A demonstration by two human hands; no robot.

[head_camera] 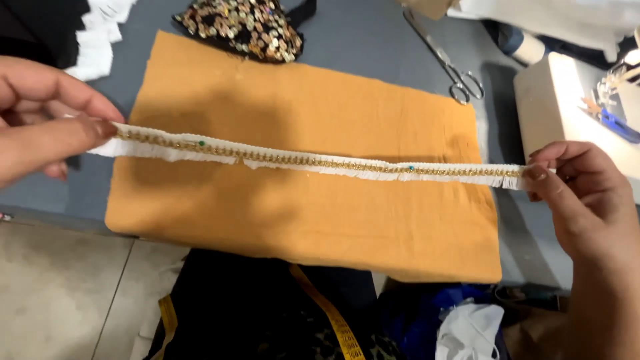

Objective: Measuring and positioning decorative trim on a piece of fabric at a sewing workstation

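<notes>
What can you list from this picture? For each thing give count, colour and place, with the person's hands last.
trim: 1, white with gold chain, stretched between both hands above the cloth
cloth: 1, orange, flat on the table
table: 1, grey, under the cloth
sequin piece: 1, gold on black, top centre
scissors: 1, silver, top right
tape measure: 1, yellow, bottom centre
left hand: 1, pinching the trim's left end
right hand: 1, pinching the trim's right end

Grey worktable (373, 40) above a pale tiled floor (60, 293).
</notes>
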